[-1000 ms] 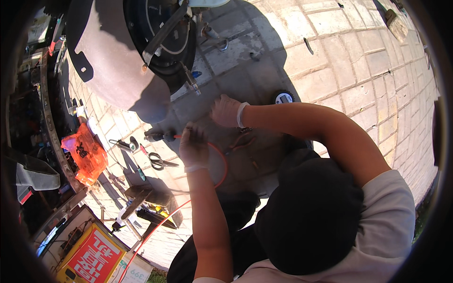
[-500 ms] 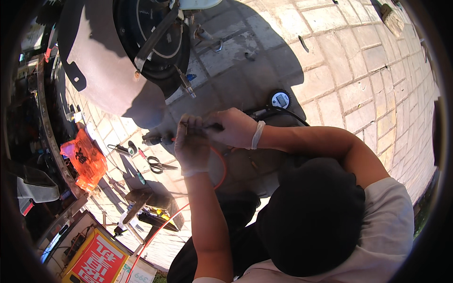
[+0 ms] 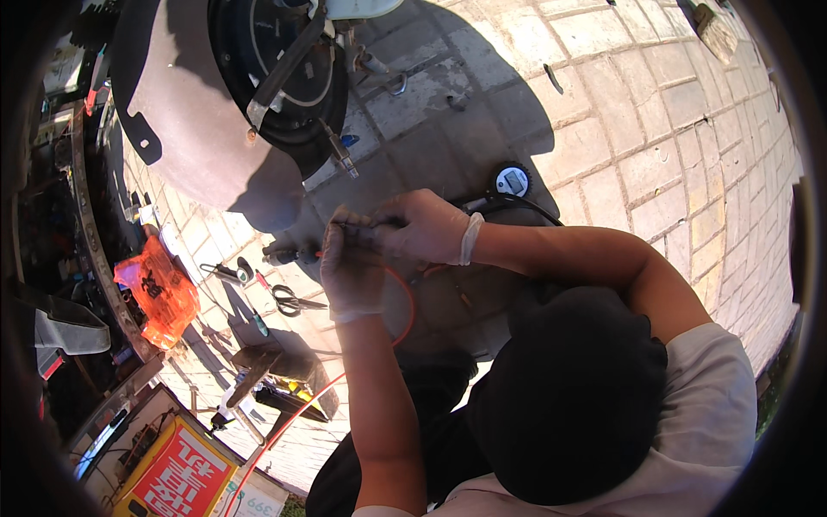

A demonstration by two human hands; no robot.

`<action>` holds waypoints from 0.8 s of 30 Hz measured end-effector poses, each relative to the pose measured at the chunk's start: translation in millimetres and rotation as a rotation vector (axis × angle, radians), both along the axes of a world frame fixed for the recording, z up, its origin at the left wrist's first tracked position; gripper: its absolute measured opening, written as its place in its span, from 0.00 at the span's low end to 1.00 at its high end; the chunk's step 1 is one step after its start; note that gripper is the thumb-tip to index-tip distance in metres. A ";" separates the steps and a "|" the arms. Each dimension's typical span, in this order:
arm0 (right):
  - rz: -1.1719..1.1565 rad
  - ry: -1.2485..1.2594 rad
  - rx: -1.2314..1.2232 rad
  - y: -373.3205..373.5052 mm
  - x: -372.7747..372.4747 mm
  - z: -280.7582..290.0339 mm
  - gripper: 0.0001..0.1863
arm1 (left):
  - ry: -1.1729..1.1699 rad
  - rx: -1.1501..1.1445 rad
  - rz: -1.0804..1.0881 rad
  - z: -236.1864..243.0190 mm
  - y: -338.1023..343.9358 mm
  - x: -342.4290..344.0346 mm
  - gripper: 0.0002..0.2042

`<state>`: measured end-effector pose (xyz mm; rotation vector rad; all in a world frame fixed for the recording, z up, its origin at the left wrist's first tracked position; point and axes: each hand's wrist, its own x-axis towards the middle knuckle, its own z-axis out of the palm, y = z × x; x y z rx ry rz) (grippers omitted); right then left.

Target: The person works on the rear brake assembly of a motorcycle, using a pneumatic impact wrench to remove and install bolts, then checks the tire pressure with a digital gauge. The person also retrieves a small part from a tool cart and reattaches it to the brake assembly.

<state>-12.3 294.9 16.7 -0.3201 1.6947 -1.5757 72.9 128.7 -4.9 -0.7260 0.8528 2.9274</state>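
My gloved hands meet below the scooter's grey body panel (image 3: 194,129). My left hand (image 3: 351,267) is curled around a dark, slim piece (image 3: 384,224), while my right hand (image 3: 429,228) pinches the same piece; its shape is partly hidden by fingers. A round digital gauge (image 3: 513,181) with a black hose (image 3: 525,200) lies just beyond my right wrist. Under and left of my hands are a dark tool (image 3: 284,256) and a red air hose (image 3: 405,297), which loops down toward the lower left.
A black wheel (image 3: 297,69) with protruding metal fittings is above. Scissors (image 3: 289,300), an orange plastic bag (image 3: 155,289) and a tool tray (image 3: 293,392) lie leftward on the paving (image 3: 620,112), beside a cluttered cart (image 3: 82,207). A stone (image 3: 717,34) sits top right.
My right hand has moved down and left to join my left hand on the dark piece. The gauge's black hose, earlier behind my right arm, now shows.
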 end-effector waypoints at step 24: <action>-0.066 -0.603 -0.206 -6.2 4.9 -21.1 0.13 | -0.205 -0.217 -0.044 -1.6 -4.6 -19.0 0.10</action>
